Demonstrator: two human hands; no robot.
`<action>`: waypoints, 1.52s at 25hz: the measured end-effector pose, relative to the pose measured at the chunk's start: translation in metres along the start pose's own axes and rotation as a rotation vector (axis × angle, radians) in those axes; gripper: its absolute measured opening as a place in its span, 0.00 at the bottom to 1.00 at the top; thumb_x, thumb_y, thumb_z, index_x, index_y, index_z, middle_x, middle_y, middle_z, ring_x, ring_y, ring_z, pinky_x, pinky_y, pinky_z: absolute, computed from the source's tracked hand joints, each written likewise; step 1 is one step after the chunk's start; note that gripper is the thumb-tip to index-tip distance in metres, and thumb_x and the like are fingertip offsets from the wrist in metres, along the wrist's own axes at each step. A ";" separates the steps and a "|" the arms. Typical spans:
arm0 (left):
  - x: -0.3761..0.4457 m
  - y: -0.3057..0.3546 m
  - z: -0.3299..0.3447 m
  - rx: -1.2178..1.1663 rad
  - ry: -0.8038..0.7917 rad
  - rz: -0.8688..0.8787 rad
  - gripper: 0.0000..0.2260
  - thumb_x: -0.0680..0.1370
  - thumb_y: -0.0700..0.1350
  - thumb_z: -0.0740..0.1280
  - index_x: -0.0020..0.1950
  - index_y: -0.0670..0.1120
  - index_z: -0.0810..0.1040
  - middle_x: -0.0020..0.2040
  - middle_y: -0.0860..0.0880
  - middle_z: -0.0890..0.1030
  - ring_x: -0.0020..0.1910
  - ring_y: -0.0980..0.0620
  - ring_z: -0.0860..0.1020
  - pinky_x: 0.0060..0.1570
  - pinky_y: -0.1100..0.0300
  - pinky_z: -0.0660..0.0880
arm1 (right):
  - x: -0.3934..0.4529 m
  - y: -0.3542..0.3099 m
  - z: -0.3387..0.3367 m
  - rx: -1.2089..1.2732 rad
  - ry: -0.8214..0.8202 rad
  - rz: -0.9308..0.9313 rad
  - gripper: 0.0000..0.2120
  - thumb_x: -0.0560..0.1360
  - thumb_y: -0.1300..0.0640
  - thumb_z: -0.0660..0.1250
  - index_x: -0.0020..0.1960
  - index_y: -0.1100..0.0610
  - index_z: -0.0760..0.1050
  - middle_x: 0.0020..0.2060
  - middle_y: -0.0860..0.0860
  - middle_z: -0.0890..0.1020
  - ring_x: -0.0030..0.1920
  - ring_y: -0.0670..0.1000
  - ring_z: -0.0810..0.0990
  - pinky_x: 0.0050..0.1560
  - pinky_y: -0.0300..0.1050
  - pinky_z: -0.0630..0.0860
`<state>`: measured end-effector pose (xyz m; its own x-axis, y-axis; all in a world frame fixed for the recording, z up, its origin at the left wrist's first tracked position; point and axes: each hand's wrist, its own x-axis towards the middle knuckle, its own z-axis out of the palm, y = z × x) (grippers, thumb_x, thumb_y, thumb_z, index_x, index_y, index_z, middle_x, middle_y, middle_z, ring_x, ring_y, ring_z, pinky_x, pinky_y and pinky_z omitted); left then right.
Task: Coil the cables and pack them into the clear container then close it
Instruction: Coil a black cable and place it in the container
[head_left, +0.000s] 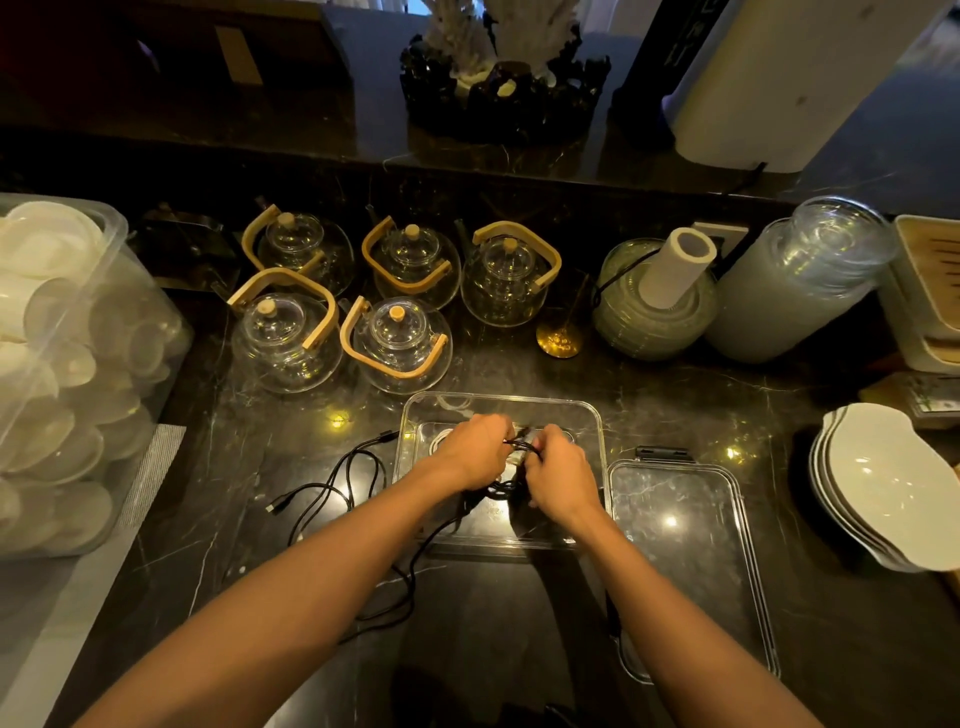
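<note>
Both arms reach forward over the dark desk (779, 597), hands meeting knuckles-up above the open container (582, 415). The left hand (470, 452) and right hand (558, 467) each have a grip clenched on the black cable (501, 488), whose loose end trails left across the desk. The lid (685, 545) lies just right of the container.

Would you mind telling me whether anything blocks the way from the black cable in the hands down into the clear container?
Nothing visible does. Both hands hold the black cable directly over the open clear container; its lid lies alongside.
</note>
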<state>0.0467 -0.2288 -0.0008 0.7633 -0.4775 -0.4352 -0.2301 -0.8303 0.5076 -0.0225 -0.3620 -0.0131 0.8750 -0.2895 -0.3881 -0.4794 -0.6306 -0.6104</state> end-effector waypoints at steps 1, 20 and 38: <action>-0.002 -0.001 -0.005 -0.033 -0.038 0.013 0.06 0.81 0.44 0.64 0.54 0.44 0.79 0.48 0.44 0.83 0.48 0.43 0.81 0.49 0.46 0.79 | -0.002 -0.001 -0.005 0.027 -0.004 -0.009 0.09 0.80 0.58 0.65 0.44 0.48 0.68 0.41 0.53 0.82 0.38 0.57 0.84 0.40 0.62 0.83; -0.088 0.019 -0.057 -1.882 0.173 -0.207 0.10 0.85 0.39 0.55 0.46 0.41 0.73 0.28 0.50 0.70 0.30 0.53 0.68 0.37 0.60 0.69 | -0.089 -0.064 -0.057 0.514 -0.160 -0.224 0.09 0.83 0.54 0.66 0.54 0.60 0.79 0.30 0.46 0.75 0.27 0.44 0.75 0.29 0.51 0.81; -0.103 0.031 -0.061 -2.192 0.139 -0.276 0.11 0.81 0.43 0.57 0.39 0.44 0.68 0.32 0.52 0.60 0.23 0.56 0.60 0.22 0.63 0.64 | -0.095 -0.076 -0.057 1.667 -0.333 0.170 0.14 0.80 0.51 0.67 0.37 0.55 0.71 0.41 0.53 0.83 0.31 0.45 0.79 0.26 0.35 0.75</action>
<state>-0.0020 -0.1877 0.1050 0.6967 -0.3394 -0.6320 0.6225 0.7239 0.2975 -0.0656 -0.3282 0.1096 0.8630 0.0193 -0.5048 -0.2951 0.8304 -0.4726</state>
